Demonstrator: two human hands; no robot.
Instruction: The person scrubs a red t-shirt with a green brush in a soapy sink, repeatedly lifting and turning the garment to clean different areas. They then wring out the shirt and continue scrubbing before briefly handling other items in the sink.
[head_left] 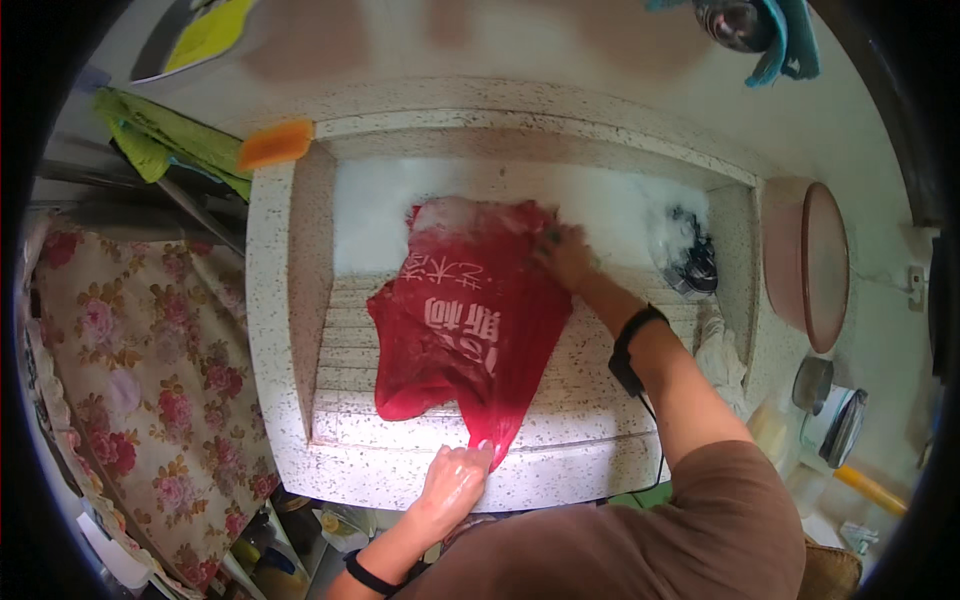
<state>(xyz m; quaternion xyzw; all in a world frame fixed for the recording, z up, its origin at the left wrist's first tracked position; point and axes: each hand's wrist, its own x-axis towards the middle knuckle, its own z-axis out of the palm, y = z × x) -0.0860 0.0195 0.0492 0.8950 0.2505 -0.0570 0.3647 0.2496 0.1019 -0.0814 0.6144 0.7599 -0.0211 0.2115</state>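
Note:
A wet red garment (430,335) with white printing lies spread over the ribbed washboard (345,340) of a speckled stone sink, suds clinging to its far edge. At the near rim, my left hand (458,485) is closed around a bunched, stretched corner of it. My right hand (568,255) touches the garment's far right edge, beside the white foam; motion blurs its fingers, so their grip does not show. In the foam at the far right stands a dark brush-like object (690,255), partly covered by suds.
Stone walls (275,300) rise around the washboard. An orange sponge-like block (275,143) sits on the far left corner. A pinkish basin (815,265) leans at the right, and white cloth (718,350) lies along the right wall. Flowered fabric (150,370) hangs at left.

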